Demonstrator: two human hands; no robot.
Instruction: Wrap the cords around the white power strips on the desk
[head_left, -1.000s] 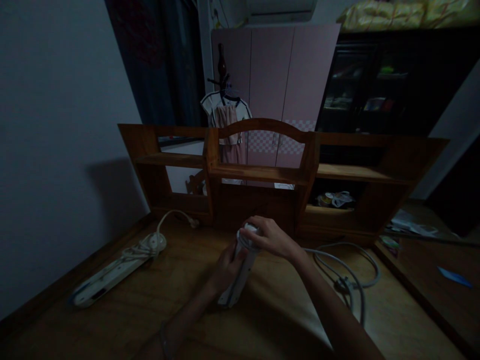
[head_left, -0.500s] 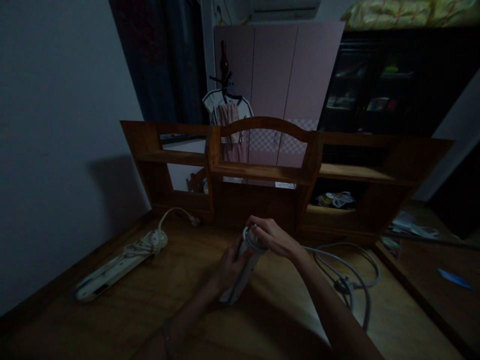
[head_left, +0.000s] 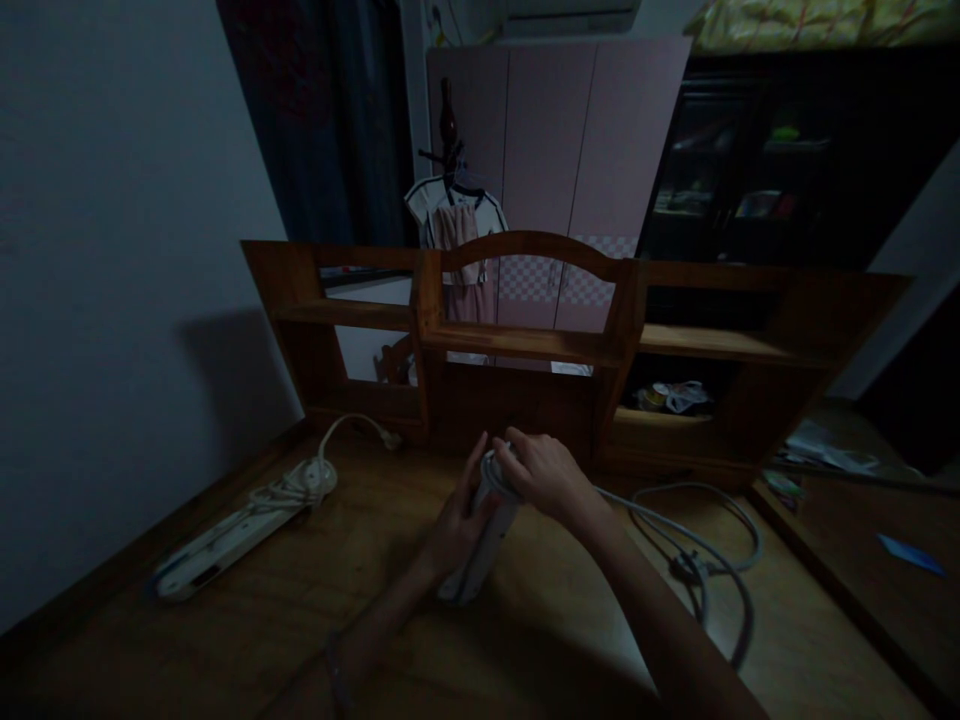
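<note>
A white power strip (head_left: 480, 565) stands tilted on the wooden surface, its far end raised. My left hand (head_left: 454, 525) wraps round its side near the raised end. Over that end, my right hand (head_left: 547, 475) is closed with bent fingers on grey cord wound there; the fingertips are partly hidden. From beneath the right hand a grey cable (head_left: 652, 517) runs right into loose loops, with a plug (head_left: 688, 568) among them. On the left lies another white power strip (head_left: 225, 555), its own cord (head_left: 300, 485) bundled round the far end.
A wooden shelf unit (head_left: 517, 345) borders the far side of the wooden surface (head_left: 360, 610). The wall (head_left: 135, 300) closes off the left. A small blue packet (head_left: 909, 553) lies on the lower brown surface at right. A yellow-labelled roll (head_left: 654, 397) sits in the right shelf.
My right hand has shifted slightly and curled further over the strip's end. My left fingers have straightened upward along its side. The grey cable at right has shifted a little.
</note>
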